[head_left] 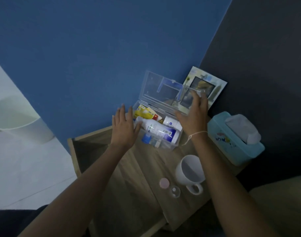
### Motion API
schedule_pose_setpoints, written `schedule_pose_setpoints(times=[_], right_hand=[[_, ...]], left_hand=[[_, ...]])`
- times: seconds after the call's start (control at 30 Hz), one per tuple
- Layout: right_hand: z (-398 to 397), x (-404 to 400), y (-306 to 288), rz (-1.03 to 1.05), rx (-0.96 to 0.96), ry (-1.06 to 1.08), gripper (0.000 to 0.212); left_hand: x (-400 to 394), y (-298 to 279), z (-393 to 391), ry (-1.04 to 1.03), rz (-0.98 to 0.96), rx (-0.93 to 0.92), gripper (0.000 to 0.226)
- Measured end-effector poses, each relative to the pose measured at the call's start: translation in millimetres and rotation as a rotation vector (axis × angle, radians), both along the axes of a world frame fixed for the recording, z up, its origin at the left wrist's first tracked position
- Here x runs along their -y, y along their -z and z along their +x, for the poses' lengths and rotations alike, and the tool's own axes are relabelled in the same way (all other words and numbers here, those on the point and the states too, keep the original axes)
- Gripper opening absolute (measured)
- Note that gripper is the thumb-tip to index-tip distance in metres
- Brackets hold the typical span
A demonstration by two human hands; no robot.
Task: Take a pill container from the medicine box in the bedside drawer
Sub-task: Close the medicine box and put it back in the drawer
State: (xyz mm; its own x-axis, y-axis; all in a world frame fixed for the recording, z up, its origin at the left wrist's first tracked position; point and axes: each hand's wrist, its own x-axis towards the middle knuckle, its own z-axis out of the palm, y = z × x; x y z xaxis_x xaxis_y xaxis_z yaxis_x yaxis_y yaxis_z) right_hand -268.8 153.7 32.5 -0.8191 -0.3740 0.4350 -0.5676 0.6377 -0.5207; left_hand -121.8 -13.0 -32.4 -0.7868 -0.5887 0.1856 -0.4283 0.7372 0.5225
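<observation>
A clear plastic medicine box (170, 145) stands on the wooden bedside table, its lid (156, 88) raised toward the blue wall. Inside lie a large white bottle with a blue label (160, 131), a small white pill container (171, 121), a yellow packet (144, 112) and a small blue-capped vial (147, 139). My left hand (124, 127) hovers at the box's left end, fingers spread, holding nothing. My right hand (195, 111) is at the lid's right edge, fingers spread against it.
A white mug (190, 170), a pink cap (164, 183) and a small clear container (175, 191) sit near the table's front. A teal tissue box (231, 142) and a picture frame (206, 88) stand at the right. The open drawer (88, 144) lies left.
</observation>
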Motion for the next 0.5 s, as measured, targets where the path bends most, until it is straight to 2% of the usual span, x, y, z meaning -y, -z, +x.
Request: schedule_pose_setpoints(times=[0.07, 0.13, 0.27, 0.37, 0.5], right_hand=[[-22.5, 6.6, 4.2, 0.008, -0.029, 0.0, 0.089], [-40.5, 8.7, 8.6, -0.014, 0.021, 0.009, 0.1], [-56.1, 11.2, 16.6, -0.113, 0.215, 0.024, 0.106], [-53.9, 6.1, 15.8, -0.149, 0.148, 0.024, 0.09], [-33.8, -7.7, 9.8, -0.132, -0.001, -0.003, 0.041]], left_hand=[[10.0, 5.9, -5.4, -0.021, 0.054, 0.023, 0.076], [14.7, 11.1, -8.1, -0.01, 0.141, 0.041, 0.088], [17.8, 19.0, -7.7, 0.001, 0.488, 0.028, 0.099], [18.9, 19.5, -7.6, 0.008, 0.548, -0.024, 0.094], [20.6, 17.4, -8.8, 0.038, 0.569, -0.008, 0.087]])
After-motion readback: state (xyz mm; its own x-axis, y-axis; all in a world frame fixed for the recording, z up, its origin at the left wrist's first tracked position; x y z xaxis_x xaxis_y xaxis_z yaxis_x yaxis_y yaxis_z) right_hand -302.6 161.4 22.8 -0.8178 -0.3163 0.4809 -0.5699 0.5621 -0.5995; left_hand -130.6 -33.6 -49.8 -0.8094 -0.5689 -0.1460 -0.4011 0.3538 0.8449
